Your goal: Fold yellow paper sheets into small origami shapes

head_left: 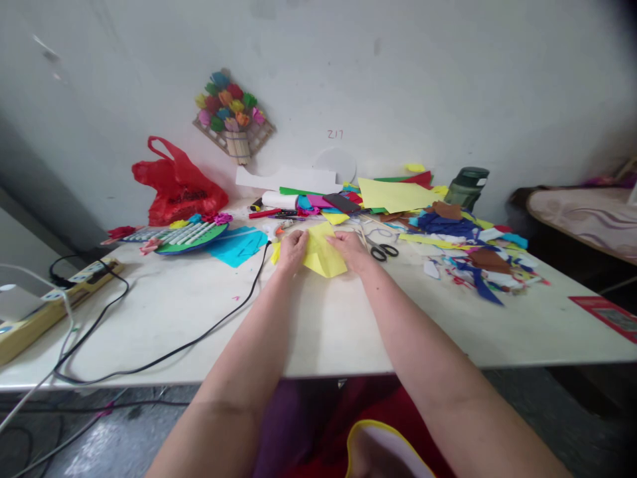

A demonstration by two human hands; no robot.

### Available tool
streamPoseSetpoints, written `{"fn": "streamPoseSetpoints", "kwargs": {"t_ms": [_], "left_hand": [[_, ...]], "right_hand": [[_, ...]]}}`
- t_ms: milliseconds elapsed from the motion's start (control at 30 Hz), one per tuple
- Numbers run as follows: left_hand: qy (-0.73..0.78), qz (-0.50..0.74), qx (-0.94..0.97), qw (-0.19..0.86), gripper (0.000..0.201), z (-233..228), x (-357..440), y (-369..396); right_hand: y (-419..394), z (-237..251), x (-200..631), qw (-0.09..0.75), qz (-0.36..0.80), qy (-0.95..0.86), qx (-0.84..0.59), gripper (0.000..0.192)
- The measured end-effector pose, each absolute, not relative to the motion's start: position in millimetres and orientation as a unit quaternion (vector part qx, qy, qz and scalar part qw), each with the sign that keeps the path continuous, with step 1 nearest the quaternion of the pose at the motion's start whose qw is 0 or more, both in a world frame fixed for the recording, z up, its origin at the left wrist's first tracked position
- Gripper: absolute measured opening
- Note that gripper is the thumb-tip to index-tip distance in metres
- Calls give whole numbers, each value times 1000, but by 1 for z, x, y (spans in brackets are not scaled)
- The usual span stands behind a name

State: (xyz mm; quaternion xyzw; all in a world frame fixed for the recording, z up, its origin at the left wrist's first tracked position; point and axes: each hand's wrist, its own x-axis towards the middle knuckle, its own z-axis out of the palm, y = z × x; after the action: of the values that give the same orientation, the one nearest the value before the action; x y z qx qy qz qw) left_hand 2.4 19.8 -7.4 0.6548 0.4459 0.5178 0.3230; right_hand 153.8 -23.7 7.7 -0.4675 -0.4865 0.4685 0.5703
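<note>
Between my two hands is a creased yellow sheet of paper, held a little above the white table. My left hand grips its left edge with the fingers closed. On the other side, my right hand pinches the upper right part of the sheet. Black-handled scissors lie just right of my right hand. A flat turquoise paper lies to the left, and a black cable runs up to a small device beside my left hand.
Scraps of coloured paper pile up at the right, by a dark green bottle. At the left stand a red plastic bag, a green board with rolled paper sticks and a power strip. The table's front edge is near.
</note>
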Motion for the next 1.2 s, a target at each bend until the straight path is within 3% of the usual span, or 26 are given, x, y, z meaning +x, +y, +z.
{"fn": "streamPoseSetpoints", "kwargs": {"t_ms": [633, 1200], "left_hand": [[434, 534, 611, 391, 25, -7, 1, 19], [441, 527, 600, 409, 25, -5, 1, 16]], "right_hand": [[-17, 1, 154, 597, 468, -489, -429, 40], [-19, 2, 158, 583, 451, -526, -424, 30]]}}
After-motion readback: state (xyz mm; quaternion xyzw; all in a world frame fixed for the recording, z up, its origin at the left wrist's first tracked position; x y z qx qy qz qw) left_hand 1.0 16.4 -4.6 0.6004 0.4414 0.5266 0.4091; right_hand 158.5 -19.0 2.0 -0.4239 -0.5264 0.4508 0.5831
